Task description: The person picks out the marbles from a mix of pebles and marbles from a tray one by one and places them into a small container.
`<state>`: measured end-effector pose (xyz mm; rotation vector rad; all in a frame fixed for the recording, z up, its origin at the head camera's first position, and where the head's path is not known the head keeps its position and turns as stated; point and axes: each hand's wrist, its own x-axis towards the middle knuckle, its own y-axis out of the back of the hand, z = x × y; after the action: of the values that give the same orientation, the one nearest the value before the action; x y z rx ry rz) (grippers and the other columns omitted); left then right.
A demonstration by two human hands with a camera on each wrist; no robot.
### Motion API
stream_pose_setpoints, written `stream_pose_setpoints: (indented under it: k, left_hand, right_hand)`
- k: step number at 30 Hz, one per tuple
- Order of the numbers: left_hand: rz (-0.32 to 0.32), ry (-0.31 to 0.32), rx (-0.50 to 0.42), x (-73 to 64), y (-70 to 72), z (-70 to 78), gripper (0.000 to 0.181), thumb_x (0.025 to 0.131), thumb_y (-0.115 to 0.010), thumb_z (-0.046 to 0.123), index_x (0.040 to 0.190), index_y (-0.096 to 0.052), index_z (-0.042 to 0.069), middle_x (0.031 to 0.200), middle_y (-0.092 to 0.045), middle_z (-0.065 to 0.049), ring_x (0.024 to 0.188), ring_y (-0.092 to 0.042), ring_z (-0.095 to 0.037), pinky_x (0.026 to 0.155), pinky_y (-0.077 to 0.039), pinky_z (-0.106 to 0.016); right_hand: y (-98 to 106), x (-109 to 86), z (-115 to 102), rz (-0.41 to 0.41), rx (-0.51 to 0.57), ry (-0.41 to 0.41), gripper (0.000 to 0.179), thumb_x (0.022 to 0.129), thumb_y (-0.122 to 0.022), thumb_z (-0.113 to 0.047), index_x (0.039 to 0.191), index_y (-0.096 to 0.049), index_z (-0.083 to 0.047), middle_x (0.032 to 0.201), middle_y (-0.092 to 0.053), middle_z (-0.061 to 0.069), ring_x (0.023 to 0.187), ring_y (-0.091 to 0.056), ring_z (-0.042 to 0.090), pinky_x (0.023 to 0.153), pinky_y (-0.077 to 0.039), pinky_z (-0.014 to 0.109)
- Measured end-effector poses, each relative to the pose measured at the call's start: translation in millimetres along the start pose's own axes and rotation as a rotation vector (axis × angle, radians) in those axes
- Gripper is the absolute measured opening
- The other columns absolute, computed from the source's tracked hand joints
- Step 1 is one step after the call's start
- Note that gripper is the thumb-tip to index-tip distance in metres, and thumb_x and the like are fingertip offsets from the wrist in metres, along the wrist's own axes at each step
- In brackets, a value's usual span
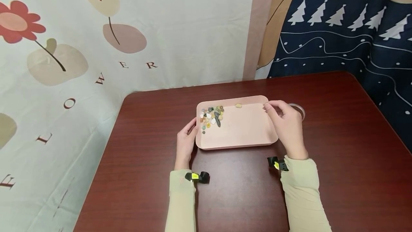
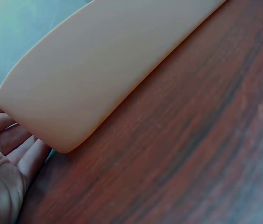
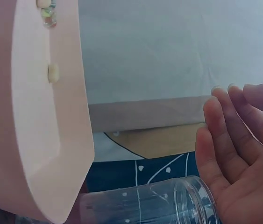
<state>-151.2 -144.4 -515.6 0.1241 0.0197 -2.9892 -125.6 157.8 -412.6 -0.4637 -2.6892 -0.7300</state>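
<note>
A pale pink tray (image 1: 241, 128) rests on the table with several small mixed stones (image 1: 210, 115) gathered at its left end. A lone yellowish stone (image 1: 238, 105) lies by the far wall. My left hand (image 1: 185, 144) is at the tray's left side; in the left wrist view its extended fingers (image 2: 31, 156) lie along the outer wall near the corner. Over the tray's right edge is my right hand (image 1: 288, 128), fingertips and thumb close together. In the right wrist view the right hand (image 3: 243, 154) has loosely bent fingers, with no object visible between them.
A clear plastic jar (image 3: 136, 205) is beside the tray's right end, partly hidden behind my right hand in the head view. The dark red-brown table (image 1: 238, 189) meets patterned cloths (image 1: 199, 38) at the back. Both wrists carry small black cameras (image 1: 203, 177).
</note>
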Motion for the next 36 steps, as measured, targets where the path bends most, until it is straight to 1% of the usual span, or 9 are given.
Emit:
stream_pose_setpoints:
  k: [6,10,15,17,21,26,29,31,36]
  left_hand:
    - [0.008,-0.021,-0.013,2.4,1.8,-5.7,0.033,0.086,-0.059,0.015,0.12,-0.059,0.013,0.119,-0.056,-0.003,0.108,-0.052,-0.01,0.086,-0.044,-0.023]
    - [0.003,-0.035,-0.004,0.4,1.4,-7.6,0.033,0.086,-0.058,0.013,0.119,-0.059,0.012,0.118,-0.057,-0.004,0.108,-0.053,-0.01,0.086,-0.044,-0.023]
    - [0.004,-0.049,0.019,-0.2,1.1,-8.1,0.033,0.086,-0.059,0.012,0.119,-0.059,0.014,0.118,-0.057,-0.002,0.107,-0.053,-0.009,0.086,-0.044,-0.022]
    - [0.012,-0.051,0.036,0.1,1.7,-7.4,0.033,0.086,-0.059,0.013,0.118,-0.06,0.015,0.118,-0.057,-0.002,0.107,-0.053,-0.009,0.086,-0.044,-0.022]
    - [0.014,-0.055,0.05,0.5,2.1,-6.0,0.033,0.086,-0.059,0.015,0.119,-0.06,0.016,0.119,-0.057,-0.002,0.108,-0.052,-0.008,0.086,-0.043,-0.022]
    - [0.006,-0.065,0.041,0.1,3.0,-6.8,0.034,0.086,-0.058,0.01,0.12,-0.058,0.01,0.119,-0.056,-0.008,0.109,-0.052,-0.013,0.086,-0.044,-0.022]
    - [0.003,-0.073,0.042,0.0,3.5,-7.4,0.034,0.086,-0.057,0.008,0.121,-0.057,0.008,0.12,-0.056,-0.009,0.109,-0.052,-0.015,0.086,-0.044,-0.022]
    - [0.005,-0.075,0.043,0.0,3.6,-7.2,0.034,0.086,-0.057,0.009,0.121,-0.057,0.008,0.12,-0.056,-0.008,0.109,-0.052,-0.015,0.086,-0.044,-0.022]
    - [0.01,-0.068,0.071,-0.3,3.4,-5.0,0.034,0.087,-0.058,0.015,0.12,-0.058,0.015,0.119,-0.056,-0.002,0.109,-0.052,-0.01,0.087,-0.043,-0.022]
  right_hand:
    - [2.4,3.1,-1.6,0.025,-0.034,0.01,0.023,0.085,-0.059,-0.035,0.094,-0.069,-0.016,0.08,-0.066,-0.008,0.067,-0.057,0.001,0.06,-0.043,0.016]
    - [3.4,2.9,-3.8,0.022,-0.066,-0.014,0.026,0.085,-0.057,-0.038,0.095,-0.069,-0.017,0.081,-0.066,-0.008,0.066,-0.058,0.002,0.059,-0.043,0.018]
    - [1.1,6.8,-10.0,-0.012,-0.098,-0.025,0.031,0.085,-0.055,-0.043,0.1,-0.067,-0.019,0.086,-0.066,-0.008,0.075,-0.061,0.004,0.07,-0.043,0.023]
    - [-0.6,9.1,-12.9,-0.036,-0.097,-0.009,0.029,0.085,-0.056,-0.042,0.101,-0.066,-0.02,0.09,-0.065,-0.008,0.078,-0.06,0.005,0.074,-0.045,0.025]
    - [-5.3,14.4,-16.8,-0.084,-0.104,0.054,0.022,0.085,-0.06,-0.032,0.1,-0.065,-0.018,0.093,-0.064,-0.006,0.081,-0.058,0.007,0.073,-0.049,0.029]
    - [-12.0,21.6,-16.8,-0.147,-0.131,0.1,0.017,0.084,-0.062,-0.023,0.099,-0.065,-0.017,0.093,-0.062,-0.004,0.081,-0.056,0.009,0.073,-0.049,0.033]
    - [-15.0,27.1,-18.7,-0.166,-0.143,0.122,0.016,0.084,-0.062,-0.023,0.099,-0.065,-0.017,0.092,-0.062,-0.003,0.08,-0.056,0.011,0.072,-0.048,0.034]
    - [-17.0,31.5,-20.9,-0.173,-0.149,0.141,0.017,0.084,-0.062,-0.025,0.098,-0.065,-0.016,0.092,-0.061,-0.003,0.079,-0.055,0.011,0.072,-0.048,0.033]
    - [-24.9,41.5,-26.4,-0.199,-0.171,0.171,0.017,0.085,-0.061,-0.027,0.098,-0.065,-0.017,0.094,-0.061,-0.003,0.083,-0.056,0.012,0.074,-0.048,0.031]
